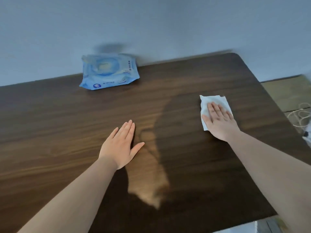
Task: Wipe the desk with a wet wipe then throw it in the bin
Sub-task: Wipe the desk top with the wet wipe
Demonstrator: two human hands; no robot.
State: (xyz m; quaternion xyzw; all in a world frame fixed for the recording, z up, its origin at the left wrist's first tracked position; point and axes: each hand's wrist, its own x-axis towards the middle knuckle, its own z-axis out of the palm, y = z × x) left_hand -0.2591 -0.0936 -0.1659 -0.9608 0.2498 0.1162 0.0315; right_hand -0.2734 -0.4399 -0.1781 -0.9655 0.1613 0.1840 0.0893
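A white wet wipe lies spread flat on the dark wooden desk, toward its right side. My right hand presses flat on the wipe, fingers together, covering its lower right part. My left hand rests palm down on the desk near the middle, holding nothing. The right half of the desk looks darker and damp, with a lighter dry patch between my hands. No bin is in view.
A blue pack of wet wipes lies at the desk's far edge against the grey wall. Beyond the desk's right edge lie a coil of pale cord and a floor surface. The desk's near right corner ends at the bottom right.
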